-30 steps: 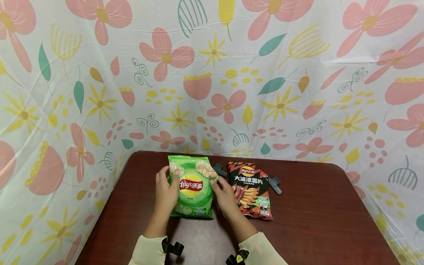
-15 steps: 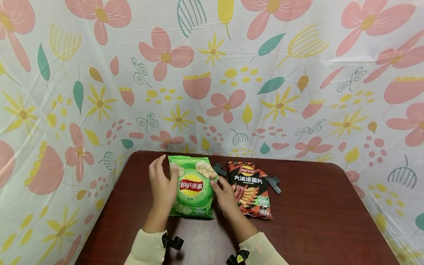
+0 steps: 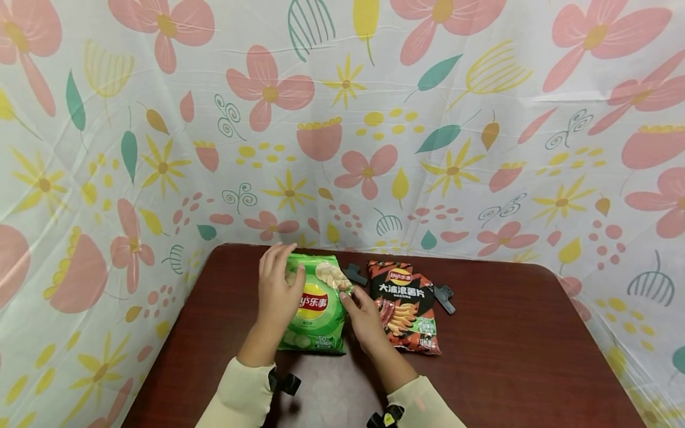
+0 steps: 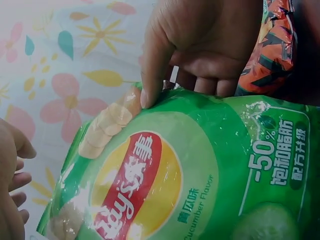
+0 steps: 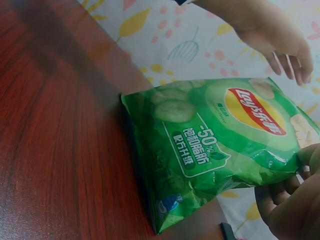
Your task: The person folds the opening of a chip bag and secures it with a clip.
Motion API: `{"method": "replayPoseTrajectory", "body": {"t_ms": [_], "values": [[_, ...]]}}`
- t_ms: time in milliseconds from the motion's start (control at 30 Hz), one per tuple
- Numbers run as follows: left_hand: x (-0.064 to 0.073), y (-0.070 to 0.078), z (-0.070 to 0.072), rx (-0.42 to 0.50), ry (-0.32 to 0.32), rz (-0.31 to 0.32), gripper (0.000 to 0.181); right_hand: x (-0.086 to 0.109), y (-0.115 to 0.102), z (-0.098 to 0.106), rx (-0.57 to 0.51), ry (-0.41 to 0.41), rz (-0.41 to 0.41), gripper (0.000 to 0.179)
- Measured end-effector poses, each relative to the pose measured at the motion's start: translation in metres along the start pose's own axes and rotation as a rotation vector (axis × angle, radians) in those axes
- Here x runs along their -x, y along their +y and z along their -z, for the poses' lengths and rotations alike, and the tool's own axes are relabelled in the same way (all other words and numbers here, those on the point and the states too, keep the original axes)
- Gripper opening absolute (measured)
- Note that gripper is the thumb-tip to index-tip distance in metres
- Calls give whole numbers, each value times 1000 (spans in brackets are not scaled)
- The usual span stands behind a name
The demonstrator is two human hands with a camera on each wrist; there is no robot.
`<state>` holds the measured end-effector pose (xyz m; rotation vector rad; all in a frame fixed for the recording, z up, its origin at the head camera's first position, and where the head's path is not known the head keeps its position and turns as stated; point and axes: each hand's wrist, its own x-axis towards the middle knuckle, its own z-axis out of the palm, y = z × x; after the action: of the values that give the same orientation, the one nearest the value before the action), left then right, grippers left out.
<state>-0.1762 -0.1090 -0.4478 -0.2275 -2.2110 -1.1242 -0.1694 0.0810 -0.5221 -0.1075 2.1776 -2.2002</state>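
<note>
A green Lay's chip bag (image 3: 321, 327), cucumber flavour, faces up in the head view at the table's middle. My right hand (image 3: 366, 321) pinches its right edge between thumb and fingers; the right wrist view shows the same grip at the bag's side (image 5: 215, 130). With fingers extended, my left hand (image 3: 279, 297) is over the bag's upper left, covering part of the logo in the head view. Both wrist views show a gap between the left hand (image 5: 280, 35) and the bag. Beside the right hand lies a black and orange chip bag (image 3: 404, 303).
One dark grey clip (image 3: 355, 274) lies between the two bags at the back. Another clip (image 3: 444, 299) sits at the right edge of the black and orange bag. The dark red wooden table (image 3: 514, 356) ends at a flowered cloth (image 3: 342, 148) behind.
My left hand has let go of the green bag's left edge, swung outward to the left, then come back right over its upper corner. The right hand keeps its hold.
</note>
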Motion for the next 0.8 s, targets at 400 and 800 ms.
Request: {"method": "replayPoseTrajectory", "body": {"t_ms": [400, 800], "values": [[-3, 4, -5, -52, -38, -114, 35, 2, -3, 0, 24, -18, -32, 22], [-6, 5, -11, -244, -178, -276, 35, 5, -1, -3, 35, -49, -19, 20]]}}
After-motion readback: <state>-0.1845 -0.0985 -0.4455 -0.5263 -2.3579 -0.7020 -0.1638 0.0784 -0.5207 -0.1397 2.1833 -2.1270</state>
